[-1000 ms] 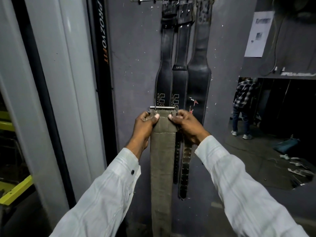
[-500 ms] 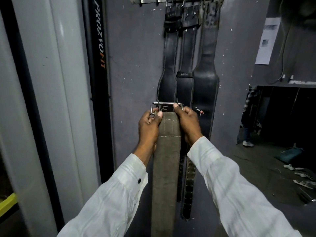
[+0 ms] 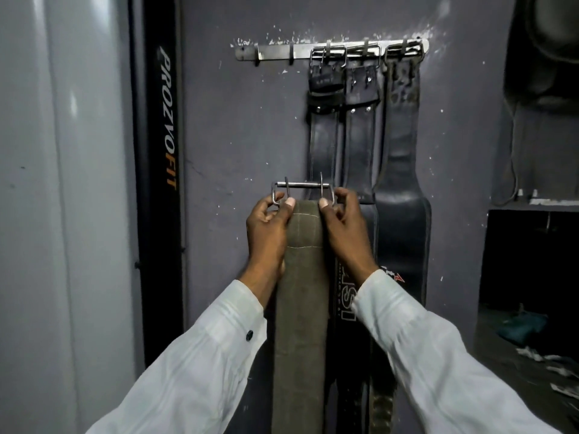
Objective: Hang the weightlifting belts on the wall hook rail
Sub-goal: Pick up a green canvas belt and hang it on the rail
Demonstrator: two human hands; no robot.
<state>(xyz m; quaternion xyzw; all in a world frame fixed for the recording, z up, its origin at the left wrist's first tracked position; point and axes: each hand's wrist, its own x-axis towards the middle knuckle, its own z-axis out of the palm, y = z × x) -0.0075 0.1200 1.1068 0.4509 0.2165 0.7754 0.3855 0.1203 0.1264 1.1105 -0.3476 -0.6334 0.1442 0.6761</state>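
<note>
An olive-green fabric belt [image 3: 300, 308] hangs straight down in front of me, its steel buckle [image 3: 302, 191] at the top with two prongs pointing up. My left hand [image 3: 268, 233] pinches the belt's top left corner at the buckle. My right hand [image 3: 346, 230] pinches the top right corner. The metal hook rail [image 3: 275, 53] is fixed to the grey wall well above the buckle. Two hooks at its left end are bare. Three black leather belts [image 3: 360, 145] hang from the hooks on its right part.
A black upright panel with "PROZVOFIT" lettering [image 3: 167, 120] stands left of the wall, beside a pale grey column [image 3: 62, 214]. To the right is a dark opening [image 3: 532, 261] with litter on the floor.
Both hands have raised the green belt's buckle up the wall and slightly left. My view has tilted up, so the whole hook rail shows now. The person seen at the right is out of view.
</note>
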